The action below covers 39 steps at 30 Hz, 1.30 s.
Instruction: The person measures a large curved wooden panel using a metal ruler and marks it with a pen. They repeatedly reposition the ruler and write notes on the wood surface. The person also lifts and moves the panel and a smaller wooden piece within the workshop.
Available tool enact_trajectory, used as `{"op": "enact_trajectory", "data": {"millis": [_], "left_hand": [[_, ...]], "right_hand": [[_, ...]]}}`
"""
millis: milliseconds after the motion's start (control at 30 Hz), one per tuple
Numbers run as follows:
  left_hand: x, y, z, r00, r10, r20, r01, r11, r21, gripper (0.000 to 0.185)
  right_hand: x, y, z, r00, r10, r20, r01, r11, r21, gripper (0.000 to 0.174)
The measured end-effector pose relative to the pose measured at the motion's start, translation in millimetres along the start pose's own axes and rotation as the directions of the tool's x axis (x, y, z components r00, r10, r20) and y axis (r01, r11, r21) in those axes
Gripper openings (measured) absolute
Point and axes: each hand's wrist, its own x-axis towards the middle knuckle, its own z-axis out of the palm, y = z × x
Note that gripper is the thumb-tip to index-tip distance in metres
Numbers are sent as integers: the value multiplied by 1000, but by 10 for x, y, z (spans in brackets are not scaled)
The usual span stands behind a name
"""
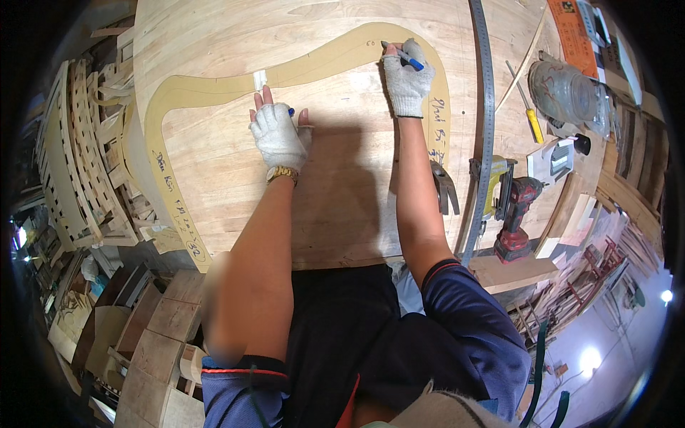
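Note:
A curved tan template [332, 56] with handwriting on it lies on a pale wooden panel [342, 214]. My right hand [409, 80], in a fingerless-tipped white knit glove, grips a marker [412, 61] with a blue end. The marker's dark tip points at the template's upper right bend, near a short written mark. My left hand [281, 134], gloved likewise, reaches with its extended fingertips to the template's lower edge, by a strip of white tape [259, 80]. A small blue piece [291, 112], apparently the marker's cap, shows between its index finger and thumb.
Right of the template lie a long steel ruler [484, 107], a claw hammer [445, 188], a nail gun [497, 184], a red cordless driver [516, 219], a yellow-handled screwdriver [534, 125] and a clear jar [562, 91]. Slatted wooden pieces [80, 155] are stacked at left.

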Motion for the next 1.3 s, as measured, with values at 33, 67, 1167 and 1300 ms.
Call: {"op": "enact_trajectory", "data": {"millis": [33,67,1167,1300], "left_hand": [[0,1,1,1000,-3,2,3,1000,4,31],[-2,2,0,1000,-1,-2,1,1000,4,30],[-2,6,-14,1000,12,-16,-13,1000,-10,29],[-3,-2,-11,1000,19,-21,-19,1000,-13,30]], "right_hand": [[0,-6,-11,999,24,22,-23,1000,-4,21],[-1,-12,-20,998,45,40,-45,999,-9,21],[-36,34,-9,996,66,-61,-65,998,20,22],[-12,13,-6,991,0,-131,-6,999,-46,19]]}}
